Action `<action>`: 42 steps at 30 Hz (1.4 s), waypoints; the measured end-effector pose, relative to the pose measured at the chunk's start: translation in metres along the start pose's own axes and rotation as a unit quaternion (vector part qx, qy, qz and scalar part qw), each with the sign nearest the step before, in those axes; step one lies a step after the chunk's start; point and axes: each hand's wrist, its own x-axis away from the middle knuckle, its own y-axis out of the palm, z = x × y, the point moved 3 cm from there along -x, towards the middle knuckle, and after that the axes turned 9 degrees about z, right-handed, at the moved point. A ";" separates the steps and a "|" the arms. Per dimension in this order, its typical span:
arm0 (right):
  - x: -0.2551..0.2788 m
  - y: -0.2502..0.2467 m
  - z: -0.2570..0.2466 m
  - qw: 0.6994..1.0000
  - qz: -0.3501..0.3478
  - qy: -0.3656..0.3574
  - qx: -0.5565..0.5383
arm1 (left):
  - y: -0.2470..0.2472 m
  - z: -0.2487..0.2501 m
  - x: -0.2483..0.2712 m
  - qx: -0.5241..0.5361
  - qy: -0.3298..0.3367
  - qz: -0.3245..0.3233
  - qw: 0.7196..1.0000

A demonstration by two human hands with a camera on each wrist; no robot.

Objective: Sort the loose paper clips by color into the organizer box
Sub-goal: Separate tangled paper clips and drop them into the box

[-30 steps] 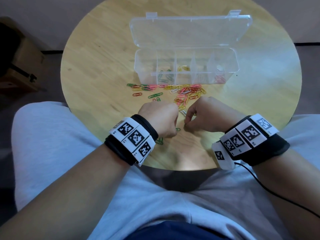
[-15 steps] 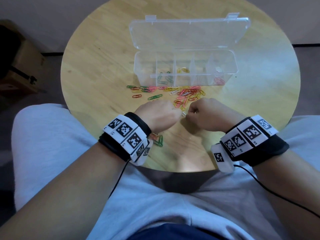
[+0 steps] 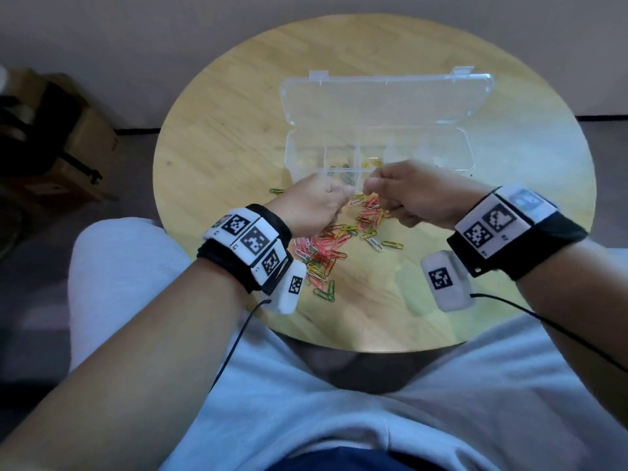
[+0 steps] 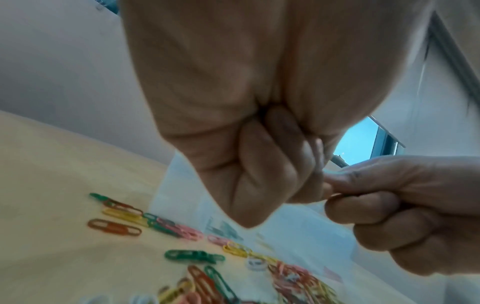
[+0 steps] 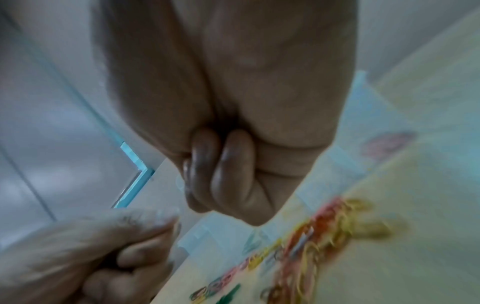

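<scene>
A clear organizer box (image 3: 291, 154) stands open on the round wooden table (image 3: 221, 130), its lid (image 3: 384, 96) folded back. Green clips (image 3: 344, 175) and yellow clips (image 3: 372, 162) lie in separate compartments. Loose mixed-color paper clips (image 3: 339, 239) are spread in front of the box. My left hand (image 3: 345, 192) and right hand (image 3: 368, 185) hover above the pile at the box's front wall, fingertips meeting. Both pinch a small pale clip (image 3: 356, 190) between them. In the left wrist view the right hand (image 4: 335, 195) pinches a thin wire loop against the curled left hand (image 4: 311, 185).
A cardboard box (image 3: 68, 141) with a dark strap sits on the floor to the left. The table's near edge (image 3: 373, 348) lies just above my lap. Cables hang from both wrist cameras. Bare wood shows left and right of the organizer.
Both hands have lifted off the table and moved forward to the box's front wall, still joined at the fingertips. The pile they covered now shows beneath them.
</scene>
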 end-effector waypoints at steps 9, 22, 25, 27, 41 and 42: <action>-0.041 -0.001 -0.073 0.952 0.081 -0.093 0.280 | -0.038 0.027 -0.014 -0.079 -0.019 0.087 0.993; -0.021 -0.021 -0.056 0.973 0.175 -0.108 0.107 | -0.041 0.057 -0.039 -0.135 -0.035 0.126 0.982; 0.011 -0.031 -0.038 0.977 0.175 -0.118 0.026 | -0.035 0.059 -0.048 -0.140 -0.033 0.127 0.981; 0.026 -0.038 -0.027 0.975 0.184 -0.123 0.002 | -0.029 0.059 -0.051 -0.165 -0.033 0.108 0.980; 0.038 0.005 0.025 0.972 0.103 -0.115 0.177 | -0.009 0.032 0.023 -0.254 0.021 -0.025 0.967; 0.036 0.004 0.028 0.968 0.115 -0.113 0.191 | -0.006 0.023 0.028 -0.271 0.008 -0.045 0.962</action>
